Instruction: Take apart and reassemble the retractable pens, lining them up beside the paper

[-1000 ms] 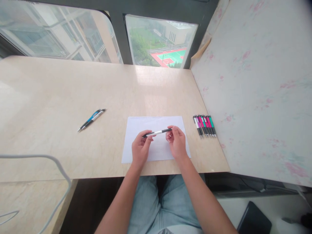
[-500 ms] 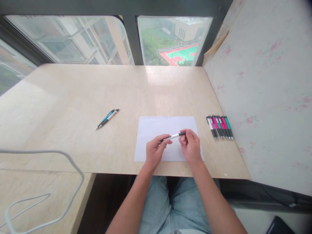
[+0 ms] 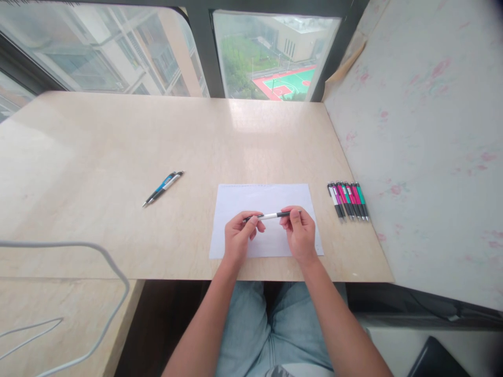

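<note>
A black and white pen point(image 3: 269, 215) is held level above a white sheet of paper point(image 3: 265, 197) on the beige table point(image 3: 118, 136). My left hand point(image 3: 238, 238) pinches the pen's left end, fingers closed. Its right end is pinched by my right hand point(image 3: 301, 233), fingers also closed. Both hands hover over the lower half of the sheet.
Several pens point(image 3: 348, 200) in pink, green and black lie in a row right of the paper, near the marbled wall point(image 3: 424, 131). Two pens point(image 3: 163, 187), blue and white, lie together to the left. A grey cable point(image 3: 98, 293) loops at lower left. Windows run along the table's far edge.
The view has shifted slightly. The pen has gone from tilted up at its right end to nearly level; both hands keep hold of it over the paper.
</note>
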`<state>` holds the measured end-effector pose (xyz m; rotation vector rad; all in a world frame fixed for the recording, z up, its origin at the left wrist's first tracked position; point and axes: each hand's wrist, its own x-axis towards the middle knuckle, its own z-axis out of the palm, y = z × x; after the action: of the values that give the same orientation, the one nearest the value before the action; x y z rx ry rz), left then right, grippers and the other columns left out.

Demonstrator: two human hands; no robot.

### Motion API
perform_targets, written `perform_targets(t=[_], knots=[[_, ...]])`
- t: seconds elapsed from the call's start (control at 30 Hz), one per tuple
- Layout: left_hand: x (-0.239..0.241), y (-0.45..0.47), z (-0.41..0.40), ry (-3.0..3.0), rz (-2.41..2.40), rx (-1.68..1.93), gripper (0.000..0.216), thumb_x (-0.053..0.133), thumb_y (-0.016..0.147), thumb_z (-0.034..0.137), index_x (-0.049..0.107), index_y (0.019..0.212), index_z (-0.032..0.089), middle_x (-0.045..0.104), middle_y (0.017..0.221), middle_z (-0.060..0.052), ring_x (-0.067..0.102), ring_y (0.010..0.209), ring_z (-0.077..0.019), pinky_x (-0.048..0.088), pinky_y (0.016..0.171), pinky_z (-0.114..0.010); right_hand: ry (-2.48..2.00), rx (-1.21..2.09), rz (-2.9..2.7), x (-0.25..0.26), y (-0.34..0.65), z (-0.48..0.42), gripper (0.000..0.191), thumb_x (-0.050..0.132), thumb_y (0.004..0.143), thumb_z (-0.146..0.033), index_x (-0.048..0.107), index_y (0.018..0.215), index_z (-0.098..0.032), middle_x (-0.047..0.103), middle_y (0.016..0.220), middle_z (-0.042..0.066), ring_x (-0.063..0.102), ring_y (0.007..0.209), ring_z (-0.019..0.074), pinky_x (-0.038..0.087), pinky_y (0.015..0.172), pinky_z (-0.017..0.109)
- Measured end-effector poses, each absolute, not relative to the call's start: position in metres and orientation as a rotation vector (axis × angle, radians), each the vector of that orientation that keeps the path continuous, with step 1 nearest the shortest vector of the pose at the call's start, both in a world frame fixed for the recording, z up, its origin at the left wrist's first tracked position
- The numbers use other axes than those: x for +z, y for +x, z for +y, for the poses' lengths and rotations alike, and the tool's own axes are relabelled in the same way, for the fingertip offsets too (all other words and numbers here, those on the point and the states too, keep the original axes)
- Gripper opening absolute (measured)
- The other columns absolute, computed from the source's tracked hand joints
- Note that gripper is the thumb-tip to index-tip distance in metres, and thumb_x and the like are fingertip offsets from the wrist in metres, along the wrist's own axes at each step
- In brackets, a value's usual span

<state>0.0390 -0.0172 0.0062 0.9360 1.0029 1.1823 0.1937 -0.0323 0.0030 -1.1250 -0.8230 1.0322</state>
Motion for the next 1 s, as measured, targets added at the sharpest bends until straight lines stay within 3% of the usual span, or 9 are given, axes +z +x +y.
perform_targets(t=[0.37, 0.57, 0.67, 0.8, 0.9, 1.0], knots=[[0.024, 0.045, -0.013, 0.740, 1.013, 1.111, 0.023, 0.074, 0.078, 0.037, 0.071, 0.086, 0.015, 0.065, 0.058, -0.003, 0.050, 0.048, -0.0096, 0.024, 0.042, -0.021, -1.130, 0.987, -0.847, -0.001, 0.194, -0.033, 0.030, 0.054, 0.095, -0.049, 0.067, 0.090, -0.022, 0.060, 0.064, 0.000, 0.051, 0.058, 0.0124, 0.041, 0.054, 0.027], [0.026, 0.047, -0.010, 0.584, 1.078, 1.061, 0.020, 0.067, 0.077, 0.035, 0.065, 0.073, 0.015, 0.054, 0.045, 0.001, 0.039, 0.039, -0.0076, 0.013, 0.037, -0.021, -1.110, 0.981, -0.931, 0.000, 0.190, -0.034, 0.027, 0.055, 0.096, -0.045, 0.070, 0.091, -0.022, 0.063, 0.066, 0.000, 0.055, 0.060, 0.0133, 0.045, 0.058, 0.029], [0.026, 0.045, -0.011, 0.635, 1.065, 1.076, 0.018, 0.065, 0.081, 0.034, 0.062, 0.075, 0.016, 0.055, 0.047, 0.001, 0.043, 0.043, -0.0083, 0.019, 0.039, -0.020, -1.107, 0.991, -0.928, 0.001, 0.188, -0.033, 0.029, 0.055, 0.095, -0.046, 0.070, 0.090, -0.022, 0.062, 0.064, 0.000, 0.054, 0.058, 0.0131, 0.043, 0.056, 0.028], [0.026, 0.037, -0.010, 0.801, 1.032, 1.131, 0.019, 0.067, 0.086, 0.036, 0.063, 0.092, 0.018, 0.065, 0.060, -0.001, 0.053, 0.053, -0.0103, 0.033, 0.048, -0.020, -1.074, 1.047, -0.884, 0.000, 0.191, -0.031, 0.033, 0.055, 0.094, -0.049, 0.072, 0.090, -0.021, 0.062, 0.064, 0.001, 0.050, 0.055, 0.0118, 0.037, 0.050, 0.026], [0.024, 0.030, -0.008, 0.948, 1.050, 1.134, 0.019, 0.070, 0.086, 0.036, 0.063, 0.090, 0.018, 0.068, 0.067, -0.002, 0.056, 0.060, -0.0112, 0.039, 0.055, -0.022, -1.100, 1.057, -0.861, 0.001, 0.197, -0.030, 0.043, 0.048, 0.097, -0.053, 0.074, 0.085, -0.020, 0.058, 0.058, 0.000, 0.047, 0.052, 0.0112, 0.035, 0.048, 0.026], [0.021, 0.025, -0.008, 1.020, 1.056, 1.120, 0.019, 0.070, 0.086, 0.036, 0.063, 0.090, 0.018, 0.068, 0.068, -0.002, 0.057, 0.063, -0.0123, 0.040, 0.058, -0.023, -1.190, 1.054, -0.906, 0.005, 0.207, -0.029, 0.037, 0.055, 0.095, -0.049, 0.074, 0.083, -0.020, 0.053, 0.053, -0.002, 0.046, 0.050, 0.0099, 0.033, 0.047, 0.024]])
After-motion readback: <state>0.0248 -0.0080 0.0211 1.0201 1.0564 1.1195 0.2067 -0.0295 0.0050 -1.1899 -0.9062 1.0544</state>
